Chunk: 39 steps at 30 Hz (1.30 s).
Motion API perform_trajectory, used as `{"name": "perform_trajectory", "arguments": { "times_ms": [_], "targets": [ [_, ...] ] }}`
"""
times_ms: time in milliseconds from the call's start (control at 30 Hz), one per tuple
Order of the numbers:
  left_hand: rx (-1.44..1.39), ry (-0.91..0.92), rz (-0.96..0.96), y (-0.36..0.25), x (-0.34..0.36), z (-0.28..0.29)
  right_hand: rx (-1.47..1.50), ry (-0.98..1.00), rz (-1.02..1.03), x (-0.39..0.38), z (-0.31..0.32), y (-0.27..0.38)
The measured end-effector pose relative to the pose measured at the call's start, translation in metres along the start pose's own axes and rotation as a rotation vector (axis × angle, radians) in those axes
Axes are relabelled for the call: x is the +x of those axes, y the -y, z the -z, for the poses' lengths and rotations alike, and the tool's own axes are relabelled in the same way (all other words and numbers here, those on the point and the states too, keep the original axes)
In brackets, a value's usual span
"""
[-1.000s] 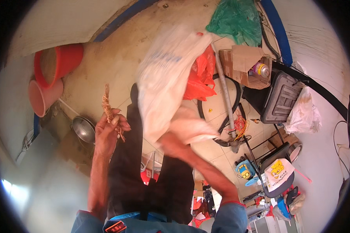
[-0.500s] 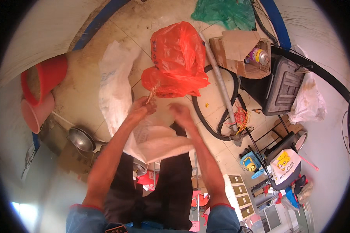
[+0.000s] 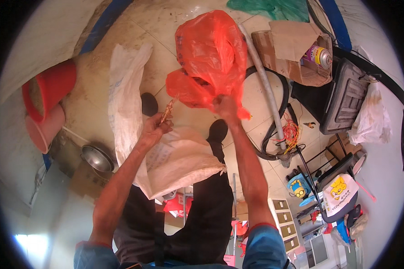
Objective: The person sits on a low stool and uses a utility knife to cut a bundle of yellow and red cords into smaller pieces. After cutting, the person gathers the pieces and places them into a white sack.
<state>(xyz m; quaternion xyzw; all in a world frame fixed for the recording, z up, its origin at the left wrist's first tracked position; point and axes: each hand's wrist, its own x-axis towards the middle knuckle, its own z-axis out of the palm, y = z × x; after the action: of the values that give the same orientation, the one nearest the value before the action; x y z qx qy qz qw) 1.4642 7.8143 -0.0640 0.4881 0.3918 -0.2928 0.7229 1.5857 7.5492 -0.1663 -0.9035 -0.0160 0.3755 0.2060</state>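
My left hand (image 3: pixel 155 129) is closed around the lower end of a thin, rough, brownish strip-like piece (image 3: pixel 168 110), whose exact kind I cannot make out. In front of me a full red plastic bag (image 3: pixel 206 47) lies on the tiled floor. Its loose, gathered edge is pinched in my right hand (image 3: pixel 226 107), on the near right side. What fills the bag is mostly hidden by the plastic. A white woven sack (image 3: pixel 175 163) lies crumpled across my legs, one long part reaching away on the left, under my left forearm.
Right of the bag lie a metal pole (image 3: pixel 265 89), a black hose (image 3: pixel 286 87) and tangled red and yellow string (image 3: pixel 291 133). Beyond stands an open cardboard box (image 3: pixel 274 56) with a spray can (image 3: pixel 319 56). At left are red buckets (image 3: pixel 58 83) and a metal pan (image 3: pixel 97 158).
My right hand has moved forward from above the sack and taken hold of the red bag's edge. The left hand stays near its place, still holding the brownish piece. The view has shifted slightly.
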Motion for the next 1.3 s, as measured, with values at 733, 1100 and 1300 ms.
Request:
{"name": "perform_trajectory", "arguments": {
  "times_ms": [733,1100,1300],
  "targets": [
    [0.168,-0.102,0.171,-0.036,0.001,-0.015,1.447,0.499,0.0,-0.152,-0.032,0.124],
    [0.355,-0.049,0.048,-0.055,-0.005,-0.008,-0.251,-0.508,0.014,-0.125,-0.018,0.019],
    [0.293,-0.046,0.001,-0.078,-0.002,-0.016,0.372,-0.447,0.061,-0.094,0.001,-0.023]
  ]
}}
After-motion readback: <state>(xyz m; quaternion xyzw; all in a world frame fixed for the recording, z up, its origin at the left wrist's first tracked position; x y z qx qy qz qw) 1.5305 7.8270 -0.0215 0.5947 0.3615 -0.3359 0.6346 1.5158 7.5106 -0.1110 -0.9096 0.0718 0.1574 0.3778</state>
